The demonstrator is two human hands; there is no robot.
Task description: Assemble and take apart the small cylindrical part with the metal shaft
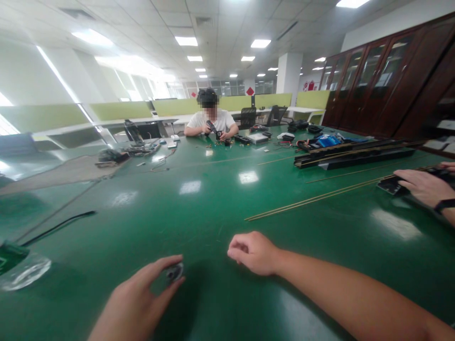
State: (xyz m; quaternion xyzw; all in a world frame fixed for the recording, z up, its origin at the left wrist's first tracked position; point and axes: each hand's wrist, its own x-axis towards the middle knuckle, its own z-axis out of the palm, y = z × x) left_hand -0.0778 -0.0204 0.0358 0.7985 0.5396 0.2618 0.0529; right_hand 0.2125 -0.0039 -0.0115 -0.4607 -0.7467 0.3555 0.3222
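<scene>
My left hand [142, 293] pinches a small round grey part [175, 272] between thumb and fingers, a little above the green table [209, 203]. The part looks metallic with a dark centre, but blur hides its exact kind. To the right of it, my right hand [253, 252] rests on the tabletop with its fingers curled in and the thumb against them. Whatever those fingers hold, if anything, is hidden. A gap of bare green surface separates my two hands.
Thin brass-coloured rods [302, 203] lie beyond my right hand. A co-worker's hand [424, 187] rests on a black part at far right. Another person [211, 118] sits opposite, handling a dark device. A clear bottle [26, 272] and black cable [64, 226] lie left; black rails [355, 158] right.
</scene>
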